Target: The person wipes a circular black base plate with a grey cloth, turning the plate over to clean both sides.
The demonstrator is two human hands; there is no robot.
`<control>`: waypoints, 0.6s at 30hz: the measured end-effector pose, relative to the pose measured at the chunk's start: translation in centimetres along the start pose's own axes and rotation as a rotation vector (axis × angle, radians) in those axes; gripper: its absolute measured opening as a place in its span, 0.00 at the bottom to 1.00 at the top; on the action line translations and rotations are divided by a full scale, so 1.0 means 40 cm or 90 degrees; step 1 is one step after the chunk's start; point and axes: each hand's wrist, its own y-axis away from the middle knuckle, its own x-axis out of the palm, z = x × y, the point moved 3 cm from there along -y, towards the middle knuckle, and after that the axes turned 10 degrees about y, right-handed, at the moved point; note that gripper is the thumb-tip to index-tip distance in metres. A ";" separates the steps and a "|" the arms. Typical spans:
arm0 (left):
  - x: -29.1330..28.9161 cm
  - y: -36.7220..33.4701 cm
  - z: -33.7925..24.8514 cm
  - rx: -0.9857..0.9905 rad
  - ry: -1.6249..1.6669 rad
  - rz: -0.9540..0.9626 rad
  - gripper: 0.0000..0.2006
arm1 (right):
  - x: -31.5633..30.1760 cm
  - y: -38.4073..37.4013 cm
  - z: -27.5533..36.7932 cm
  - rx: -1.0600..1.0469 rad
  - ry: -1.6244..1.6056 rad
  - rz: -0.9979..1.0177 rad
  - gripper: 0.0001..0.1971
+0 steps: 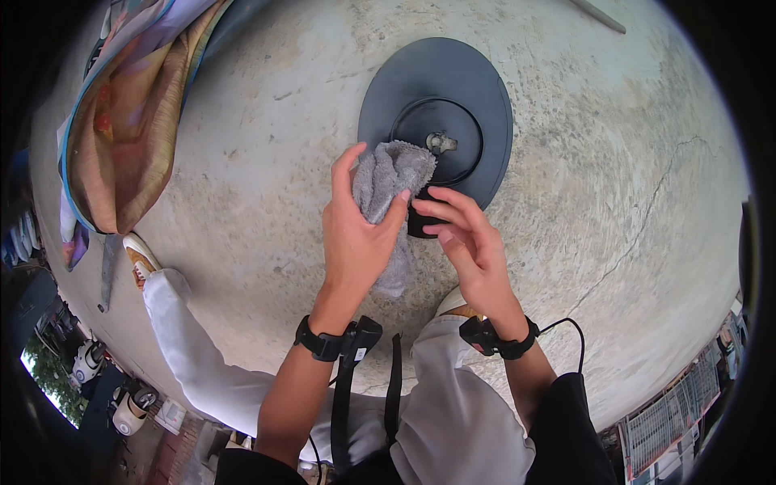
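A grey terry cloth (388, 182) is bunched in my left hand (356, 234), whose thumb and fingers close round it. Part of the cloth hangs down below the palm. Beyond it lies a dark grey round disc (436, 69), like a stand base, flat on the concrete. A thin black ring (478, 137) lies on it, around a small metal fitting (441, 143). The cloth covers the disc's near left edge. My right hand (477, 250) has its fingers apart and curved, with the tips at a black flat piece (422, 220) by the near edge. Whether they touch it I cannot tell.
A colourful printed fabric sheet (121, 162) drapes down at the left. A grey strip (107, 271) lies beneath it, and a grey rod (600, 16) lies at the far right. Scooters (129, 412) stand at the lower left, a metal rack (671, 412) at the lower right.
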 end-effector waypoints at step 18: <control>0.068 0.192 0.042 0.008 -0.610 0.202 0.34 | -0.125 -0.072 -0.053 -0.149 0.657 -0.230 0.31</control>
